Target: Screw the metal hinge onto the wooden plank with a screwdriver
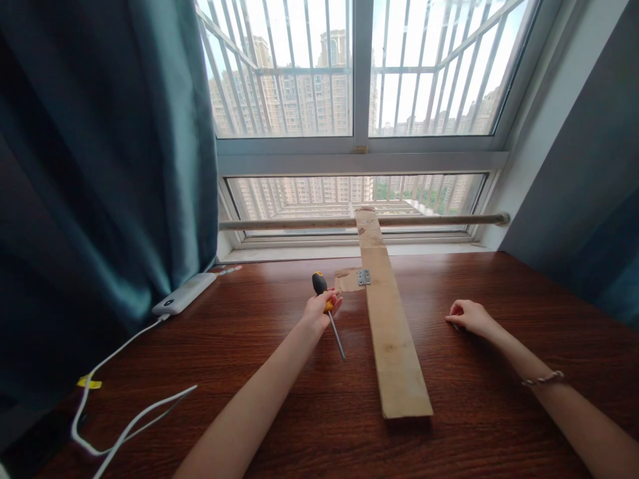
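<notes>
My left hand is closed around a screwdriver with a black and yellow handle. Its metal shaft slants down toward me, with the tip left of a long wooden board. A silver hinge lies at the board's left edge, between it and a short wooden piece just beyond my left hand. Right of the board, my right hand is low over the table, fingertips pinched on a small, thin, screw-like piece. Most of that piece is hidden by the fingers.
The long board runs across the brown table, its far end at a horizontal rail before the barred window. At the left lie a white power bank and a looping white cable, beside a blue curtain.
</notes>
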The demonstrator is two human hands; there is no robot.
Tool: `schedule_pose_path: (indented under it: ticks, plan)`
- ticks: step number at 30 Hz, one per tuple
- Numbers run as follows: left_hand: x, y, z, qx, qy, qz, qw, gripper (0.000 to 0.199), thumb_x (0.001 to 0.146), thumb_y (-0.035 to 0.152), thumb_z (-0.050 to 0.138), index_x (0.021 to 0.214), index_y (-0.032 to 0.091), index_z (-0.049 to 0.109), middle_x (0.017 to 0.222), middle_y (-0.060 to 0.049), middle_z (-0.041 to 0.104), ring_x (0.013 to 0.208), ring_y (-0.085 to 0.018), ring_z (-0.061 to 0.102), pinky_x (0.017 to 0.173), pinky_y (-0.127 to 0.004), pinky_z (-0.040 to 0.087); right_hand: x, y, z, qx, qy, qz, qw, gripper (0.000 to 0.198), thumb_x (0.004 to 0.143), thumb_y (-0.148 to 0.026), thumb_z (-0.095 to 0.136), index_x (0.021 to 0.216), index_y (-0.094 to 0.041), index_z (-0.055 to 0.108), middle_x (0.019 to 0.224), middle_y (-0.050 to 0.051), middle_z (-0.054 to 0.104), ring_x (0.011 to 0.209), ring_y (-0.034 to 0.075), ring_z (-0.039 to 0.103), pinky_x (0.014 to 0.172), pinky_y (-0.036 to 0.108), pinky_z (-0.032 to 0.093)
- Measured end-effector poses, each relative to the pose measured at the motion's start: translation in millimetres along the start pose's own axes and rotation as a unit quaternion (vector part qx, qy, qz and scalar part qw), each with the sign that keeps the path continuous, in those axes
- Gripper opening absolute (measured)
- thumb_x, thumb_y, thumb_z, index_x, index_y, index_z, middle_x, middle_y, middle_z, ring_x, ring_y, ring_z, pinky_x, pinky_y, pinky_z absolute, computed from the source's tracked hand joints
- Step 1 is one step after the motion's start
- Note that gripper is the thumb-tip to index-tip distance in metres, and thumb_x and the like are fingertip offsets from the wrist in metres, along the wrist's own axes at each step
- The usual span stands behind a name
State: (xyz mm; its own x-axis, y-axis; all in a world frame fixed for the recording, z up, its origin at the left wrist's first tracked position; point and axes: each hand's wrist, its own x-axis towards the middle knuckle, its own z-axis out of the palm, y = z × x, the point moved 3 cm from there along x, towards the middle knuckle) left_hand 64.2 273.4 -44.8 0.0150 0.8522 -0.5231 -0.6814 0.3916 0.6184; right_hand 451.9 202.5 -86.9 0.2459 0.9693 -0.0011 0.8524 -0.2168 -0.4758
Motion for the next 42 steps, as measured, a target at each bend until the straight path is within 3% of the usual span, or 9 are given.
schedule_pose_path:
  ticks: [5,8,12,15,18,22,29,42]
  plan:
    - [-1.1,1.1,0.4,0.010,-0.013,0.022,1.000,0.016,0.070,-0.006,0.054,0.077,0.009,0.054,0.060,-0.001,0.055,0.040,-0.005,0.052,0.047,-0.022,0.055,-2.2,0.3,-3.8,0.084,-0.022,0.031,0.996,0.017,0.061,-0.033,0.066,0.061,-0.017,0.059,0.058,0.004,0.064,0.048,0.014,0.057,0.042,0.022,0.043]
    - [-0.1,0.2,-0.1,0.017,-0.018,0.029,0.999,0.016,0.070,-0.005,0.055,0.078,0.009,0.054,0.059,0.000,0.055,0.041,-0.005,0.052,0.048,-0.022,0.055,-5.1,-17.3,-19.2,0.179,-0.006,0.014,0.984,0.023,0.061,-0.038,0.068,0.063,-0.016,0.059,0.053,0.003,0.061,0.044,0.013,0.054,0.042,0.023,0.045]
    - [-1.9,0.9,0.8,0.022,-0.023,0.044,0.999,0.016,0.070,-0.005,0.056,0.078,0.009,0.054,0.058,-0.001,0.054,0.042,-0.005,0.052,0.048,-0.021,0.054,-12.9,-74.0,-45.7,0.366,0.056,-0.069,0.926,0.036,0.058,-0.046,0.072,0.073,-0.016,0.061,0.065,0.005,0.065,0.058,0.016,0.062,0.055,0.027,0.052]
    - [-6.0,3.0,2.6,0.025,-0.027,0.054,0.998,0.015,0.069,-0.003,0.057,0.078,0.009,0.055,0.058,-0.001,0.055,0.042,-0.006,0.053,0.047,-0.021,0.053,-15.9,-127.6,-48.4,0.418,0.088,-0.123,0.896,0.035,0.059,-0.046,0.073,0.074,-0.016,0.061,0.069,0.006,0.067,0.063,0.018,0.064,0.062,0.031,0.054]
    - [-9.4,4.7,4.0,0.030,-0.031,0.058,0.997,0.014,0.069,-0.003,0.057,0.076,0.009,0.054,0.056,-0.001,0.054,0.042,-0.006,0.052,0.043,-0.018,0.051,-10.3,-173.8,-34.0,0.384,0.147,-0.156,0.898,0.033,0.059,-0.044,0.073,0.073,-0.016,0.063,0.071,0.006,0.068,0.064,0.019,0.064,0.063,0.033,0.052]
    - [-8.7,5.3,3.6,0.043,-0.038,0.062,0.996,0.013,0.069,-0.002,0.057,0.077,0.009,0.055,0.055,-0.001,0.054,0.041,-0.006,0.051,0.039,-0.016,0.047,7.1,-212.1,-1.7,0.345,0.161,-0.198,0.903,0.026,0.065,-0.043,0.068,0.070,-0.018,0.062,0.069,0.005,0.067,0.064,0.019,0.063,0.062,0.031,0.051]
    - [-1.0,4.5,1.0,0.060,-0.055,0.066,0.995,0.016,0.067,0.000,0.061,0.080,0.009,0.055,0.054,0.000,0.051,0.042,-0.005,0.048,0.037,-0.013,0.043,17.6,-223.6,26.5,0.335,0.143,-0.228,0.903,0.024,0.070,-0.042,0.064,0.069,-0.018,0.061,0.067,0.004,0.067,0.061,0.017,0.062,0.056,0.027,0.048]
    - [-5.9,4.9,6.0,0.047,-0.084,0.066,0.993,0.017,0.069,-0.002,0.058,0.081,0.008,0.051,0.053,0.004,0.042,0.039,-0.001,0.038,0.031,-0.008,0.028,10.2,-227.1,30.2,0.244,0.191,-0.255,0.916,0.011,0.072,-0.028,0.065,0.068,-0.018,0.063,0.071,0.002,0.067,0.061,0.015,0.063,0.059,0.025,0.046]
